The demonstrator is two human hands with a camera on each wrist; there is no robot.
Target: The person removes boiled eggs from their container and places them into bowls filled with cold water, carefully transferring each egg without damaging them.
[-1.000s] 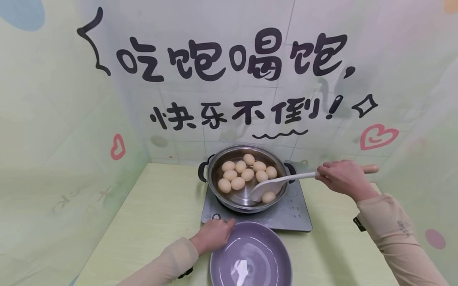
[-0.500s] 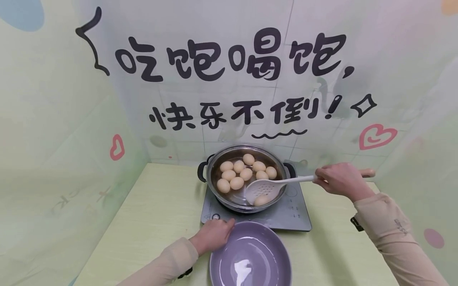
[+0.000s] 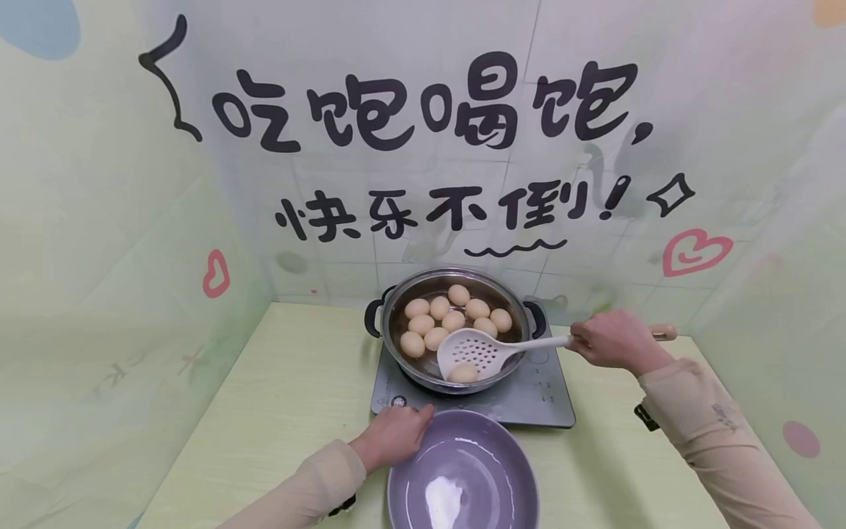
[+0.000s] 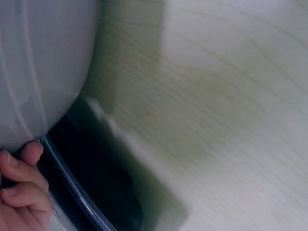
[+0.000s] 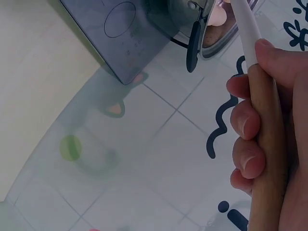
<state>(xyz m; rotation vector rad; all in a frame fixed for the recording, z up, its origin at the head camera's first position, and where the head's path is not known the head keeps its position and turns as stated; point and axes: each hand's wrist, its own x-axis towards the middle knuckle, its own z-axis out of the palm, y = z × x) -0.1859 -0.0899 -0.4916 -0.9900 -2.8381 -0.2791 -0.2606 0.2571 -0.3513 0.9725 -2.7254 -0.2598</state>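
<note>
My right hand (image 3: 615, 339) grips the wooden handle (image 5: 267, 144) of a white slotted spoon (image 3: 471, 351). One egg (image 3: 463, 373) rests on the spoon's head, low at the near side of a steel pot (image 3: 396, 356). Several brown eggs (image 3: 421, 325) sit in the pot behind the spoon. With curled fingers my left hand (image 3: 394, 435) holds the rim of a purple bowl (image 3: 522, 470) in front of the pot. In the left wrist view its fingertips (image 4: 31, 153) meet the bowl's edge; part of that hand lies outside the view.
Under the pot is a flat grey induction cooker (image 3: 551, 397). Black side handles (image 3: 373, 316) stick out from the pot. The pale wooden table (image 3: 251, 411) meets a wall (image 3: 330, 286) with black lettering at the back.
The spoon's head has moved left and risen, with its holes now showing. The near egg has shifted left and lies on it. My right hand has also moved left; the left hand stays put.
</note>
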